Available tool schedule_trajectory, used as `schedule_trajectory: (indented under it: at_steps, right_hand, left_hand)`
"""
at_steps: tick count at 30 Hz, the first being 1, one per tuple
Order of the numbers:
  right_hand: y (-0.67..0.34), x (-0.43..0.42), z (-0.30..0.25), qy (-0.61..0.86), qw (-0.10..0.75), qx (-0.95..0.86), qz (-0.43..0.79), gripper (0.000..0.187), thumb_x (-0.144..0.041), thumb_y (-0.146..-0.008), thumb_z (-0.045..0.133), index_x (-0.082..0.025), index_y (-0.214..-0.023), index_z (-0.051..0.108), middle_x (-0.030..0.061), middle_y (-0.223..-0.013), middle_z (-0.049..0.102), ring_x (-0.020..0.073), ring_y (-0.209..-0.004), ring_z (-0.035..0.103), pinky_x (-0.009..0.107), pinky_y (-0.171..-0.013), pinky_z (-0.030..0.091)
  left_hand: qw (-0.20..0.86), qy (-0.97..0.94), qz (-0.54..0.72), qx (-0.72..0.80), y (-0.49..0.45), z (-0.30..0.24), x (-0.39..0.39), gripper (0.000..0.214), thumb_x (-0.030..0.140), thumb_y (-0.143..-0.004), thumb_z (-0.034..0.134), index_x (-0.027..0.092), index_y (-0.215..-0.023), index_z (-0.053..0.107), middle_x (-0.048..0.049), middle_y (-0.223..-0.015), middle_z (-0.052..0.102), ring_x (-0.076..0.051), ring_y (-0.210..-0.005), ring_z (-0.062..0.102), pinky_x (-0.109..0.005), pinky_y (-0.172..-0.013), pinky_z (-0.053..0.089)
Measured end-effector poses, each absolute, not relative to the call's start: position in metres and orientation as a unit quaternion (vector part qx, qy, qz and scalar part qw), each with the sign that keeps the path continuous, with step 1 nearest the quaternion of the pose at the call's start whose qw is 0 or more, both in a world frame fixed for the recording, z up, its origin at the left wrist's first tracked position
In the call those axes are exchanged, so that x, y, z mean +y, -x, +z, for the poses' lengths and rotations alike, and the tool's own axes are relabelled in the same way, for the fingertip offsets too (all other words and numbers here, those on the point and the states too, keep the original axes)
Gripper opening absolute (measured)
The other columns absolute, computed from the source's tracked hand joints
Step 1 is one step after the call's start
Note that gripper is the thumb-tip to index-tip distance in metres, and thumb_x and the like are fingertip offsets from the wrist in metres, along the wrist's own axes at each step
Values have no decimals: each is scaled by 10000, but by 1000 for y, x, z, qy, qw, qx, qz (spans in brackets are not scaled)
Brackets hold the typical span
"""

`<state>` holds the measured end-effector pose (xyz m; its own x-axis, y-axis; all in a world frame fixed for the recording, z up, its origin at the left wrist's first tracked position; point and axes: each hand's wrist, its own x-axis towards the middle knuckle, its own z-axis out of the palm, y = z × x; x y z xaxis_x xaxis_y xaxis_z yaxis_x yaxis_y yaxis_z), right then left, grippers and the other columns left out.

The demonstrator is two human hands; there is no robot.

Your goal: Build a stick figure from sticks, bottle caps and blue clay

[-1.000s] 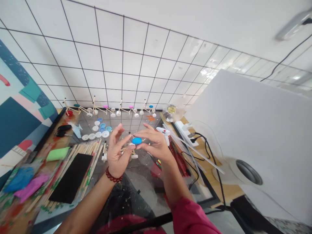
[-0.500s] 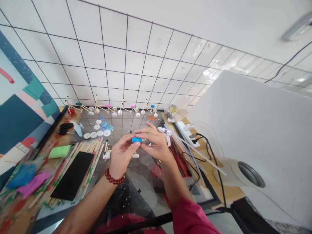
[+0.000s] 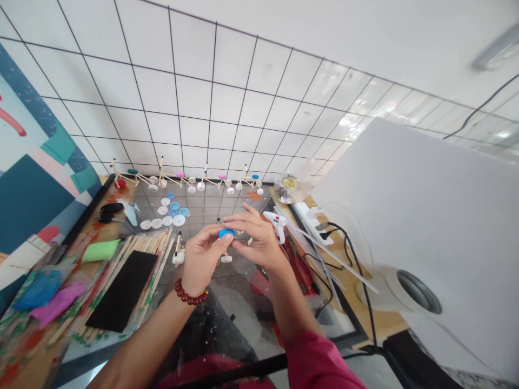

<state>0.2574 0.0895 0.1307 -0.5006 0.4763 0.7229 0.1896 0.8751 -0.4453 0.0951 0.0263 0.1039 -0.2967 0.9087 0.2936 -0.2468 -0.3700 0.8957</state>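
A small rounded lump of blue modelling clay point(image 3: 226, 233) is pinched between the thumb and fingers of my left hand point(image 3: 201, 251), which wears a beaded bracelet. From the other side, my right hand point(image 3: 259, 240) has its thumb and forefinger at the lump, with its other fingers stretched out. Below and behind my hands is a stick model with white wheels point(image 3: 226, 259), largely hidden. Along the back stand several similar stick tricycles point(image 3: 204, 181) with coloured clay seats. White and blue bottle caps point(image 3: 167, 221) lie in front of them.
To the left are bundled wooden sticks point(image 3: 165, 254), a black sheet point(image 3: 124, 292), and green point(image 3: 100, 250), blue point(image 3: 40, 289) and pink point(image 3: 59, 305) clay packs. On the right are a glue gun point(image 3: 275, 219), clear rods, a power strip point(image 3: 310, 216) and cables. A wire grid rises behind.
My hands stay almost in place around the blue clay, which looks slightly turned between the fingers. The whole view has shifted a little.
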Motion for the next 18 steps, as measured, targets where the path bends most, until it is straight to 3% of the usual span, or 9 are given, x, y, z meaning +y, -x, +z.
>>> schedule_trajectory:
  at_steps: [5, 9, 14, 18]
  right_hand:
    - [-258, 90, 133, 204, 480, -835, 178, 283, -272, -926, 843, -336, -1199, 806, 47, -1222, 877, 240, -1124, 848, 558, -1340, 406]
    - [-261, 90, 135, 213, 492, -824, 183, 226, -341, -941, 857, -314, -1161, 817, 55, -1204, 881, 243, -1108, 852, 564, -1322, 434]
    - [-261, 90, 134, 191, 499, -825, 182, 258, -341, -932, 882, -315, -1179, 811, 53, -1199, 884, 230, -1105, 853, 540, -1329, 430]
    - [-260, 90, 134, 184, 496, -828, 185, 279, -346, -931, 888, -333, -1197, 805, 46, -1209, 881, 225, -1114, 850, 520, -1331, 425]
  left_hand:
    - [452, -369, 720, 375, -96, 104, 25, 366, 606, -903, 865, 262, -1029, 886, -75, -1024, 865, -251, -920, 818, -402, -818, 697]
    - [384, -401, 747, 366, -94, 102, 26, 260, 538, -911, 875, 306, -1025, 899, -75, -1111, 853, -271, -1057, 813, -412, -931, 701]
    - [339, -451, 744, 358, -93, 101, 27, 189, 410, -892, 907, 298, -1044, 915, -72, -1096, 835, -220, -942, 795, -324, -772, 702]
    - [331, -454, 752, 345, -94, 100, 27, 122, 405, -891, 918, 339, -993, 918, -68, -1097, 831, -224, -982, 792, -328, -766, 707]
